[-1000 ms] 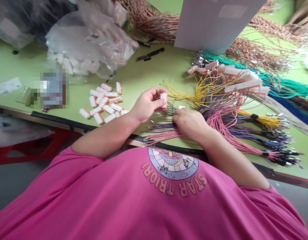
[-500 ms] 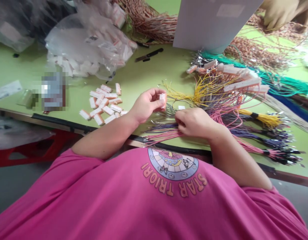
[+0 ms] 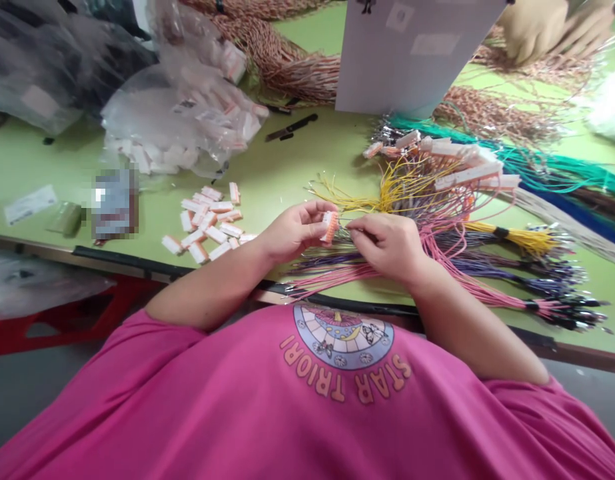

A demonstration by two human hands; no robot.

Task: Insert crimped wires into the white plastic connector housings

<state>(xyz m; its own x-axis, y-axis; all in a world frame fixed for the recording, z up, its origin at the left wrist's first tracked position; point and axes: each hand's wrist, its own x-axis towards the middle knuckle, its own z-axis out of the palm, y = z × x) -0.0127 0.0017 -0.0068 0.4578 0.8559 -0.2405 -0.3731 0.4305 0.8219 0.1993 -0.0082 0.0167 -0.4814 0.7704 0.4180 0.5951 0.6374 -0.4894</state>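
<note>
My left hand (image 3: pixel 298 233) pinches a white and orange connector housing (image 3: pixel 330 227) between thumb and fingers. Just to its right, my right hand (image 3: pixel 387 243) has thumb and forefinger pinched on a thin dark wire (image 3: pixel 343 223), whose end points at the housing. Whether the wire's tip touches the housing is too small to tell. Below the hands lie purple wires (image 3: pixel 332 263) and pink wires (image 3: pixel 332 281) with bare metal ends. Yellow wires (image 3: pixel 394 190) fan out behind my right hand. Several loose connector housings (image 3: pixel 210 220) lie in a pile left of my left hand.
A plastic bag of housings (image 3: pixel 182 113) lies at the back left, near a black utility knife (image 3: pixel 292 127). A grey panel (image 3: pixel 387 60) stands upright behind. Wired housings (image 3: pixel 467 163) and green wires (image 3: pixel 547 163) lie at right. Another person's hands (image 3: pixel 537 30) work on twisted wires.
My right hand has risen from the wire bundles toward the housing and now holds a dark wire. My left hand has turned the housing, showing more of its orange side. The view has shifted slightly.
</note>
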